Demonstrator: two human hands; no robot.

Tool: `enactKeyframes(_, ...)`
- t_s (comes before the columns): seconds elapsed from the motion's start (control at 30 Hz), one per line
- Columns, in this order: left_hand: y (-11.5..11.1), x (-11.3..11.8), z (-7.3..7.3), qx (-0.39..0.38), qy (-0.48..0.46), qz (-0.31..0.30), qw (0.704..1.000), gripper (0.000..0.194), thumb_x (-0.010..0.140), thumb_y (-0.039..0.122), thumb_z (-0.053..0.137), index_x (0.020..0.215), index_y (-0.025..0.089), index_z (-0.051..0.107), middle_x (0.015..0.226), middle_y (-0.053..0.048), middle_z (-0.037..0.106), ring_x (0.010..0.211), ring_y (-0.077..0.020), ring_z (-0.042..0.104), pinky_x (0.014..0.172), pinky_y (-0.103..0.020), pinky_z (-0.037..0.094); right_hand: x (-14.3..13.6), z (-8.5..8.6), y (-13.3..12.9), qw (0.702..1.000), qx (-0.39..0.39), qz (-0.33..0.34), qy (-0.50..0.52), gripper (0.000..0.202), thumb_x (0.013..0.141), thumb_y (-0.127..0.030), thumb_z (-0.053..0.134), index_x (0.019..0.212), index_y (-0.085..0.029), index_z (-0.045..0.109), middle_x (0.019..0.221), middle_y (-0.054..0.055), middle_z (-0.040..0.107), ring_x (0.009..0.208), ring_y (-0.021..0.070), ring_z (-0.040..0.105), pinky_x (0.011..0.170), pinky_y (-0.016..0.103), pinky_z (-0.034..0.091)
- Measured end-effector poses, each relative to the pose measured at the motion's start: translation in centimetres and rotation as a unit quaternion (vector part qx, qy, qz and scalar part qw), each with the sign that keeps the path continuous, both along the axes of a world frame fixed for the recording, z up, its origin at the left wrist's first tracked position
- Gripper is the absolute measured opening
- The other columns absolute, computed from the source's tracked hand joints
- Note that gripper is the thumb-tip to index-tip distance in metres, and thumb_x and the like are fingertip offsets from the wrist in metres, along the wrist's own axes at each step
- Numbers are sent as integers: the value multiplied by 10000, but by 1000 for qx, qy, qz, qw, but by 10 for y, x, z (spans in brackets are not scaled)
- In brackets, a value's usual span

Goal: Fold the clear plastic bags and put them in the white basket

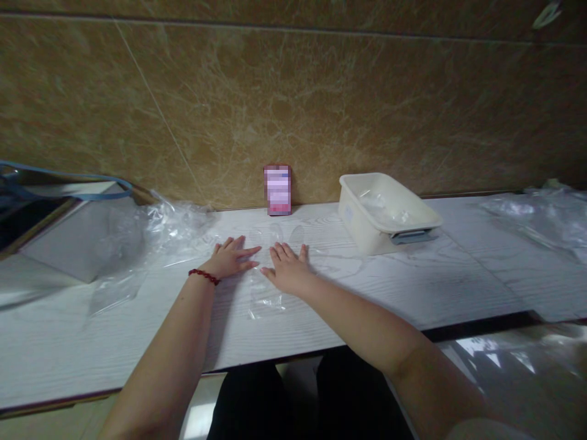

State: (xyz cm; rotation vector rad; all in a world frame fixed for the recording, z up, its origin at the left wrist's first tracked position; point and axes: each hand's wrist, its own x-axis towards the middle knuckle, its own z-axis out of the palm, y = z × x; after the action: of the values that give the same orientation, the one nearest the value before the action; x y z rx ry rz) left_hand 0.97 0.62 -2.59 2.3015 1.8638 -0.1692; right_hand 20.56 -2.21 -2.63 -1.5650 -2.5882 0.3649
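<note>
1. The step in hand, as I judge it, is smoothing a thin, clear, glossy plastic bag or sheet [266,304]; it lies on the white, wood-grained desk [92,348], straight ahead of the person and partly beneath the fingers
2. The left hand [228,260], with a dark red, beaded bracelet [204,276] at its wrist, is spread palm-down by the plastic's left side; the right hand [290,269] is spread palm-down over its right part; neither visibly pinches anything
3. Beyond the fingertips, faint rounded outlines [298,234] show (contents or folds, I cannot tell)
4. The next move seems to call for light, even pressure outward; lifting an edge would need a careful fingertip pinch, such film being likely slippery
5. Well to the right, the cream, rectangular plastic tub [360,232] holds clear plastic pieces [378,205]; crumpled, transparent plastic wrap [172,226] lies left of the hands
</note>
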Motion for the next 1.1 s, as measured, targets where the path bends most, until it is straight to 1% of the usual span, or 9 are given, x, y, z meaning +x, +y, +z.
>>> enactKeyframes(0.2, -2, -1, 3, -27, -11, -4, 1000, 664, 642, 698, 353, 1243, 421, 295, 1410, -35, 143, 1258, -357, 73, 945, -552, 96, 0, -1, 2, 999, -16, -28, -8, 670, 796, -577, 123, 1339, -186, 151, 1406, 44, 81, 1271, 290, -5, 888, 642, -99)
enactKeyframes(0.57, -5, -5, 13, -60, -21, -28, 998, 784, 558, 725, 422, 1256, 399, 278, 1418, -49, 87, 1259, -360, 29, 956, -553, 67, 0, -3, 3, 998, -34, -38, -22, 665, 788, -587, 114, 1344, -221, 120, 1412, 27, 35, 1265, 299, -62, 888, 637, -94)
enactKeyframes(0.73, -6, -7, 14, -57, -17, -41, 997, 906, 486, 721, 491, 1282, 367, 241, 1415, -76, 85, 1256, -368, 25, 957, -552, 70, 0, -4, 4, 998, -39, -42, -29, 677, 783, -598, 124, 1345, -221, 106, 1413, 22, 23, 1264, 292, -77, 887, 635, -97)
enactKeyframes(0.83, -6, -8, 13, -44, -18, -49, 998, 938, 484, 719, 495, 1298, 349, 209, 1410, -90, 111, 1257, -365, 33, 957, -552, 81, 1, -4, 4, 998, -35, -37, -22, 678, 782, -598, 116, 1344, -218, 110, 1412, 22, 32, 1263, 292, -79, 879, 643, -94)
enactKeyframes(0.93, -7, -4, 14, -29, -23, -54, 998, 930, 503, 715, 485, 1304, 344, 192, 1406, -86, 136, 1260, -354, 46, 957, -551, 96, 1, -4, 5, 999, -30, -35, -16, 677, 786, -591, 112, 1344, -208, 117, 1412, 33, 49, 1263, 295, -80, 878, 647, -87)
enactKeyframes(1.0, -8, -1, 15, -27, -24, -57, 998, 906, 512, 710, 484, 1298, 350, 211, 1406, -75, 140, 1261, -352, 51, 956, -552, 102, 2, -4, 5, 999, -27, -34, -13, 671, 789, -585, 119, 1343, -207, 119, 1411, 37, 57, 1263, 296, -77, 878, 649, -80)
enactKeyframes(1.07, -8, 1, 15, -24, -23, -58, 998, 831, 549, 699, 465, 1280, 362, 256, 1407, -57, 148, 1261, -351, 53, 955, -556, 105, 2, -3, 4, 999, -26, -32, -13, 661, 792, -577, 129, 1343, -211, 119, 1411, 36, 58, 1264, 295, -74, 880, 649, -73)
enactKeyframes(1.1, -7, 2, 15, -19, -23, -56, 998, 759, 592, 687, 435, 1266, 370, 287, 1406, -46, 155, 1262, -348, 55, 954, -557, 104, 2, -3, 4, 999, -27, -32, -14, 656, 794, -574, 132, 1342, -214, 121, 1411, 35, 57, 1264, 293, -76, 882, 648, -68)
